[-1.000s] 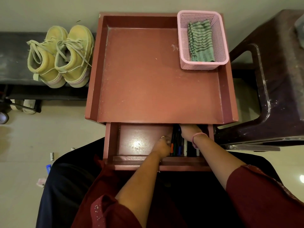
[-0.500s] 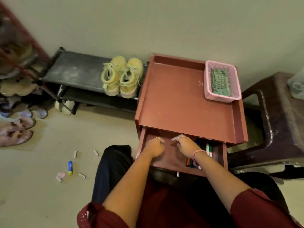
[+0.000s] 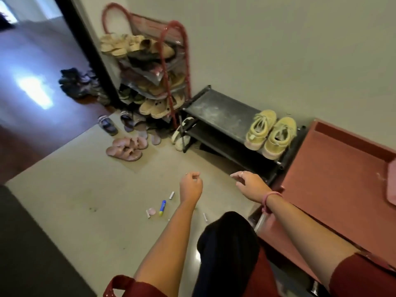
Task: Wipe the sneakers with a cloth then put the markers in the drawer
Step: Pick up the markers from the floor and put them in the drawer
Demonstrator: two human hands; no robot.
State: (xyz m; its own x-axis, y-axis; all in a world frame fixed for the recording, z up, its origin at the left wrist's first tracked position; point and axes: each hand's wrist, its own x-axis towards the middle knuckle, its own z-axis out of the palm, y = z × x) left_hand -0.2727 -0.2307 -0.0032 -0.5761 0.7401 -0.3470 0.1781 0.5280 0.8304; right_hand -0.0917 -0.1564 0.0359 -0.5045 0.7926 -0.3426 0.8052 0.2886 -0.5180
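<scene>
Both hands out over the floor (image 3: 85, 200), holding nothing. Left hand (image 3: 190, 185) has fingers (image 3: 195, 175) loosely curled in, empty; right hand (image 3: 249, 185) has fingers (image 3: 236, 175) relaxed and half-spread, also empty (pink band on that wrist). Just below the left fingers, on the floor: a blue-and-yellow marker (image 3: 162, 207), a small white marker or cap (image 3: 171, 195) beside it, another white piece (image 3: 205, 217) near the dark knee, and a pinkish bit (image 3: 152, 211) left of the blue marker. Yellow sneakers (image 3: 270, 133) sit side by side on the top of the low black shoe rack (image 3: 218, 112), up and right of the right fingers, well apart from them. Red bench (image 3: 334, 179) to the right of the right fingers, pink basket (image 3: 391, 183) only at frame edge; drawer front under the right forearm is blurred, cannot tell how far it is out. Tall red rack (image 3: 175, 61) of sandals far beyond the left fingers.
</scene>
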